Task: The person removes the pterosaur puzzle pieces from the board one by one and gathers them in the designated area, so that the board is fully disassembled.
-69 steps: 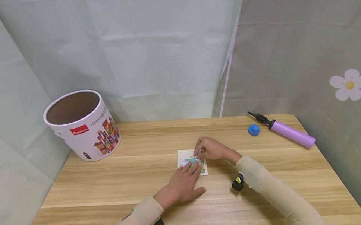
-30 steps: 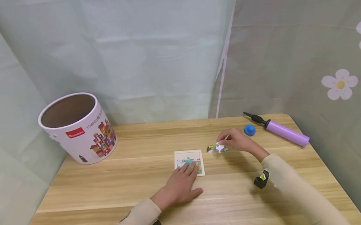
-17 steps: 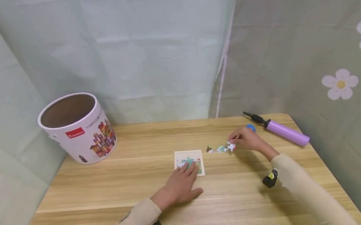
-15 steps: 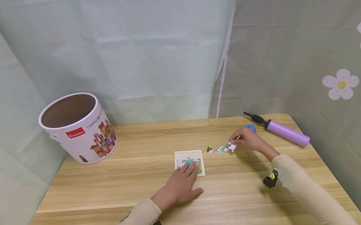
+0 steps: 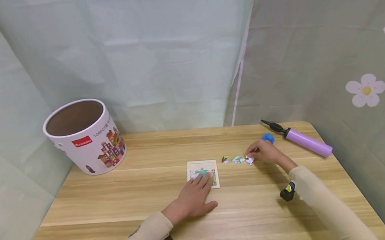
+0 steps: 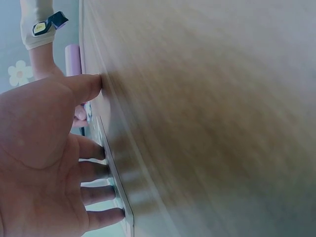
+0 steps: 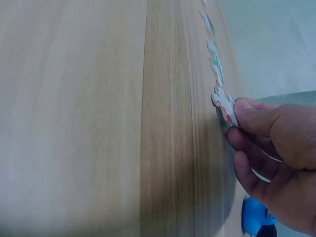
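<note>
A square jigsaw board (image 5: pixel 202 163) with a pale frame lies mid-table, its green and white picture partly covered by fingers. My left hand (image 5: pixel 195 196) rests its straight fingertips on the board; in the left wrist view these fingers (image 6: pixel 101 195) reach over the near edge. Off to the right, my right hand (image 5: pixel 266 152) pinches a white jigsaw piece (image 7: pixel 227 106) with red marks between thumb and fingers, close over the tabletop. In a row beside it lie a white and green jigsaw piece (image 5: pixel 238 159) and a brown and green jigsaw piece (image 5: pixel 225 159).
Behind the right hand sits a small blue toy (image 5: pixel 268 138). A purple hand pump (image 5: pixel 308 142) with a black nozzle lies near the table's right edge. At the back left stands a large white bucket (image 5: pixel 82 149). Fabric curtains (image 5: pixel 170 58) hang behind the table.
My right hand has left the board and moved right with the white piece, lowering it at the end of the row of pieces. The left hand has stayed on the board.
</note>
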{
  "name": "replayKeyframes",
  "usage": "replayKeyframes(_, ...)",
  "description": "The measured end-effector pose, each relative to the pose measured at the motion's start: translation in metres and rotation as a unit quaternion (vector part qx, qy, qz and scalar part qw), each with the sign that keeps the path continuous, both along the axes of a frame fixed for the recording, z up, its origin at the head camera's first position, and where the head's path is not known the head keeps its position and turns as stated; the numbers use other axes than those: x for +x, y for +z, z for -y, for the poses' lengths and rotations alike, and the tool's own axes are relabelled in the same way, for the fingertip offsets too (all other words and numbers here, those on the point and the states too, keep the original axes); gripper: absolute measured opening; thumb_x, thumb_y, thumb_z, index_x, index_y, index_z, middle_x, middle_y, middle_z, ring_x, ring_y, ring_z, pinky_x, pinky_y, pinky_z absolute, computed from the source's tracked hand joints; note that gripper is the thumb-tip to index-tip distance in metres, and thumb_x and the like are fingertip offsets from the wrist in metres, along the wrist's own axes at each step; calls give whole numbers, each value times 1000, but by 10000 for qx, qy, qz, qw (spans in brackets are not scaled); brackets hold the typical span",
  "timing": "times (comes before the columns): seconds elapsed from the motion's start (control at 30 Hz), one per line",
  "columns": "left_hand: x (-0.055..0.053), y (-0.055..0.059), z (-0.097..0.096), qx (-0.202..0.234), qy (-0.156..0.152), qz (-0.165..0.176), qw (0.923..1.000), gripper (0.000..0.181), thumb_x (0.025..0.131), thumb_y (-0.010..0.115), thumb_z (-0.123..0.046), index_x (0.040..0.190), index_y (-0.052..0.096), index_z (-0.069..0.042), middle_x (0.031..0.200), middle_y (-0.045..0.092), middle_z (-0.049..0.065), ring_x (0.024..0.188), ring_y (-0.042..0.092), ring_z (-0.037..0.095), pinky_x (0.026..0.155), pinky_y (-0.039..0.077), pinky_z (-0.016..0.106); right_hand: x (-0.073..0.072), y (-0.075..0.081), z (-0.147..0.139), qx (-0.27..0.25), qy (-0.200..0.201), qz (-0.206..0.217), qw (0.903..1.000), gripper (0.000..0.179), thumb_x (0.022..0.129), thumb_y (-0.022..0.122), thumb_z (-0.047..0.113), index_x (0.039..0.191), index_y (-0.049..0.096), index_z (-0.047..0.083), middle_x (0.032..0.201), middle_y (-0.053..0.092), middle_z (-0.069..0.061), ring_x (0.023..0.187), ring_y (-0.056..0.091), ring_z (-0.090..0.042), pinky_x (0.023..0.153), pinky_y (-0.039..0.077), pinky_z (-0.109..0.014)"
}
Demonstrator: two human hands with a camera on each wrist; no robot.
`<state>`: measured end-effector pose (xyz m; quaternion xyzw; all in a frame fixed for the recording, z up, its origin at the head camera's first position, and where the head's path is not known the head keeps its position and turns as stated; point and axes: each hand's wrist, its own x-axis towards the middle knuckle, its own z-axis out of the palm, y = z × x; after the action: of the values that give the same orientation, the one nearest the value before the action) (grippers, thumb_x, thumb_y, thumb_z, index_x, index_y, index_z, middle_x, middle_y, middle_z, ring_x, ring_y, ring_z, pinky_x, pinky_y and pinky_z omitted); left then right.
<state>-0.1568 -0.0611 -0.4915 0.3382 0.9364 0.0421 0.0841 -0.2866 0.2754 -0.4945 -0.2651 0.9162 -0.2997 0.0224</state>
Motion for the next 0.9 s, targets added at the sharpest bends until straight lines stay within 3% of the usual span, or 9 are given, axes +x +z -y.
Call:
replayKeyframes(0.23,-1,-2,1,4,-7,-14,10000,77,102,51,-54,158,35,-3,166,30,15,152,29,35,120,31,53,-2,-5,-2,61,-7,-129,9999,9,92,73,2,94,81,4,96,78,-9,94,71,-25,83,56,-36)
replayKeyframes(0.5,-1,-4,1,39,-5,-19,10000,77,102,50,-54,158,35,-3,166,30,15,153,29,35,120,31,53,-1,-6,-2,-36,-53,-85,9999,8,92,73,3,94,81,4,96,78,-10,88,70,-20,78,55,-32)
replayKeyframes(0.7,-1,-4,1,25,-3,-48,10000,77,102,51,-54,158,36,-3,166,30,15,152,29,35,120,31,53,-2,3,-2,-62,-133,128,9998,9,94,72,5,97,80,3,97,78,-10,86,68,-20,77,55,-35)
replayKeyframes(0.9,1,-3,0,122,40,-33,9999,77,101,52,-53,157,37,-3,166,30,16,152,30,36,120,31,52,4,19,10,-80,-291,62,9995,14,94,73,9,104,79,1,96,77,-9,88,70,-25,77,58,-42)
